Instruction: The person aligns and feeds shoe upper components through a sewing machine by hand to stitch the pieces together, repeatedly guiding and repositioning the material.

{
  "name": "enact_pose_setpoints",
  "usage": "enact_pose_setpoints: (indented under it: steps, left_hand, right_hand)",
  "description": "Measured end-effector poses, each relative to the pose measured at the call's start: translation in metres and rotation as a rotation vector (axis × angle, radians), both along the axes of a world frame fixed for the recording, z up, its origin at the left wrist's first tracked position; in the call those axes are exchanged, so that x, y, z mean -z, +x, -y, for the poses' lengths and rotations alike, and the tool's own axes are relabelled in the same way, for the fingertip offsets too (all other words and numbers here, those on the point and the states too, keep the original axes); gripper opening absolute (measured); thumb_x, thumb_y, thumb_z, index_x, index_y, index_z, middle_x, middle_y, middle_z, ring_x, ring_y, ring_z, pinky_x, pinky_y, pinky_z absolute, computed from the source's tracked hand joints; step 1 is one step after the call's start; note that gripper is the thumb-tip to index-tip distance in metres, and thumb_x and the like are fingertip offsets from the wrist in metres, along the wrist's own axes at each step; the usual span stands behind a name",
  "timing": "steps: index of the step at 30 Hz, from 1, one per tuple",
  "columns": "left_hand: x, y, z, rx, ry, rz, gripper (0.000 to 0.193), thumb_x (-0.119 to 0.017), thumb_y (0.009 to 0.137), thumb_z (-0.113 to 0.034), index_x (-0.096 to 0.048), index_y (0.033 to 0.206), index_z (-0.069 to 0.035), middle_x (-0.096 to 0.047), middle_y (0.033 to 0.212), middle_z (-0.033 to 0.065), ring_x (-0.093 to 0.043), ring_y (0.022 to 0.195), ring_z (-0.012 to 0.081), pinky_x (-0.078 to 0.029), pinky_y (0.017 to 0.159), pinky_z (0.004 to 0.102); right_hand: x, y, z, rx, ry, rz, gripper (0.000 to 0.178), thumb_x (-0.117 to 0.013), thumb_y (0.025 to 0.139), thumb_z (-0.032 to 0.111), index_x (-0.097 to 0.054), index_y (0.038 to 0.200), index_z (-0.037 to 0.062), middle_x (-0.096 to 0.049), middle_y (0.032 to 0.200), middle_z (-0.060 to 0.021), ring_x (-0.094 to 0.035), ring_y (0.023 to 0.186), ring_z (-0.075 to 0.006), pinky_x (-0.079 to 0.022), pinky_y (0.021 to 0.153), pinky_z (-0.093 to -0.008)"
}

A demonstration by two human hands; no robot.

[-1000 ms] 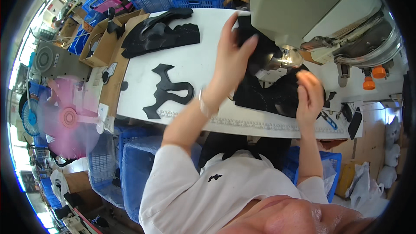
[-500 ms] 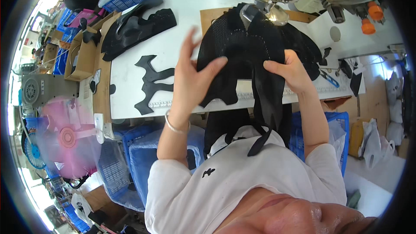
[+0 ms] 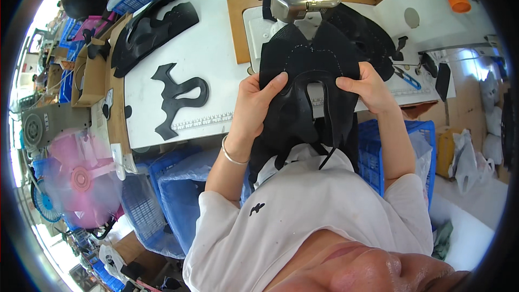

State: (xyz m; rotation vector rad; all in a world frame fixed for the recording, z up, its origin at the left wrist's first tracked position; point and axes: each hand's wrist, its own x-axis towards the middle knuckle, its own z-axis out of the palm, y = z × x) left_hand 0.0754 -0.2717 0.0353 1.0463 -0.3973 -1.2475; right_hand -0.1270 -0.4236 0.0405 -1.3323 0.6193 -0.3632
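Between my two hands is a black shoe upper (image 3: 308,67), flat and perforated, with a U-shaped opening and a line of light stitch marks across it. My left hand (image 3: 253,103) grips its left edge, thumb on top and fingers underneath. On the right edge, my right hand (image 3: 370,87) pinches it the same way. The piece's lower end hangs over the table's front edge toward my lap. Its far end lies just in front of the sewing machine head (image 3: 305,0). More black pieces (image 3: 362,35) lie behind it to the right, partly covered.
A forked black cut piece (image 3: 181,94) and a stack of black uppers (image 3: 154,35) lie on the white table (image 3: 216,38) at left. Blue-handled snips (image 3: 408,78) rest at right. Blue baskets (image 3: 181,197) stand below the table, and a pink fan (image 3: 81,178) spins at far left.
My left hand has come down from beside the upper and closed on its left edge. The upper has been drawn back toward me, away from the machine head, and its folds now lie flatter.
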Motion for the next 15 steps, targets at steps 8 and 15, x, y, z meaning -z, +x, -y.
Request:
enact_pose_setpoints:
  steps: [8,15]
  left_hand:
    - [-0.002,0.001,0.0,-0.046,0.0,-0.114,0.019,-0.065,0.093,-0.012,-0.066,0.103,0.003,-0.071,0.092,0.0071,-0.067,0.073,0.0099,-0.055,0.065,0.0226]
    - [-0.006,0.017,-0.017,-0.052,0.024,-0.034,0.019,-0.067,0.092,-0.014,-0.067,0.105,0.0,-0.071,0.093,0.0049,-0.066,0.079,0.0099,-0.054,0.069,0.0262]
  right_hand:
    - [-0.007,0.016,-0.007,-0.023,0.089,0.068,0.025,-0.071,0.084,0.01,-0.067,0.105,-0.003,-0.071,0.094,-0.0098,-0.068,0.083,-0.0152,-0.055,0.077,-0.0294]
    - [-0.001,0.017,-0.012,-0.057,0.041,-0.093,0.025,-0.065,0.086,0.005,-0.065,0.109,-0.0034,-0.07,0.099,-0.0101,-0.066,0.089,-0.0153,-0.053,0.082,-0.0296]
